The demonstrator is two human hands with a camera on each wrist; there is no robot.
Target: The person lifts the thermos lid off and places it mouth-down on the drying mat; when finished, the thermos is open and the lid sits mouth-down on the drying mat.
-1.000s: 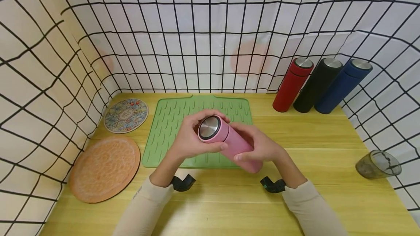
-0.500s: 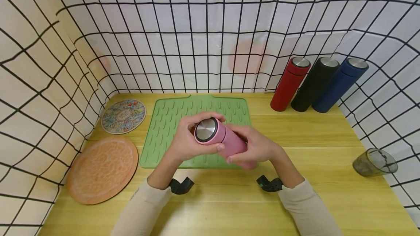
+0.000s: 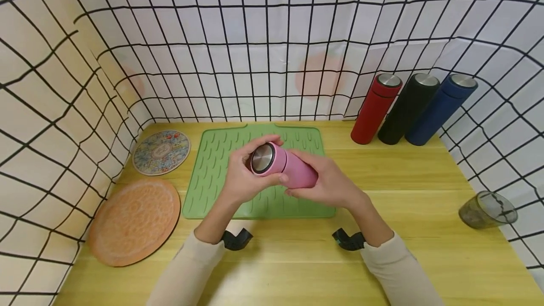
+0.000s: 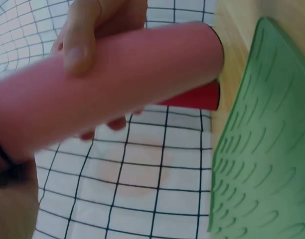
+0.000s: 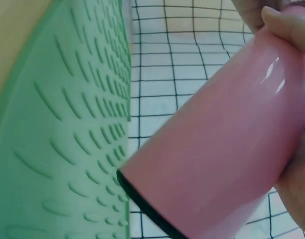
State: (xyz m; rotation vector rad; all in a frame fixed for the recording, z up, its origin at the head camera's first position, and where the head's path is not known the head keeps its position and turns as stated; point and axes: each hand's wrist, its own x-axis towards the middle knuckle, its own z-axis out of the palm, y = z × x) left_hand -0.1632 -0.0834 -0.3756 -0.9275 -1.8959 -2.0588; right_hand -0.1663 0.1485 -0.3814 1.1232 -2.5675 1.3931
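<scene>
Both hands hold a pink thermos flask (image 3: 297, 171) above the green drying mat (image 3: 204, 192). It lies tilted, its silver-topped lid (image 3: 262, 158) toward the left. The left hand (image 3: 244, 178) grips the lid end, thumb along the near side and fingers over the far side. Around the body, the right hand (image 3: 329, 181) has its thumb in front and fingers behind. In the left wrist view the flask (image 4: 112, 74) crosses the picture, the right hand (image 4: 100, 30) on its body. The right wrist view shows the flask's dark-rimmed base (image 5: 147, 204) beside the mat (image 5: 53, 149).
Red (image 3: 374, 112), black (image 3: 408, 112) and blue (image 3: 442, 112) flasks stand at the back right. A smoky glass (image 3: 478, 211) is at the right edge. On the left lie a patterned round mat (image 3: 161, 152) and an orange round mat (image 3: 135, 221). Grid-patterned walls enclose the table.
The pink flask has been raised and turned closer to level, its base swinging up and away from the table's front. Both hands keep hold of it. The other flasks stay put.
</scene>
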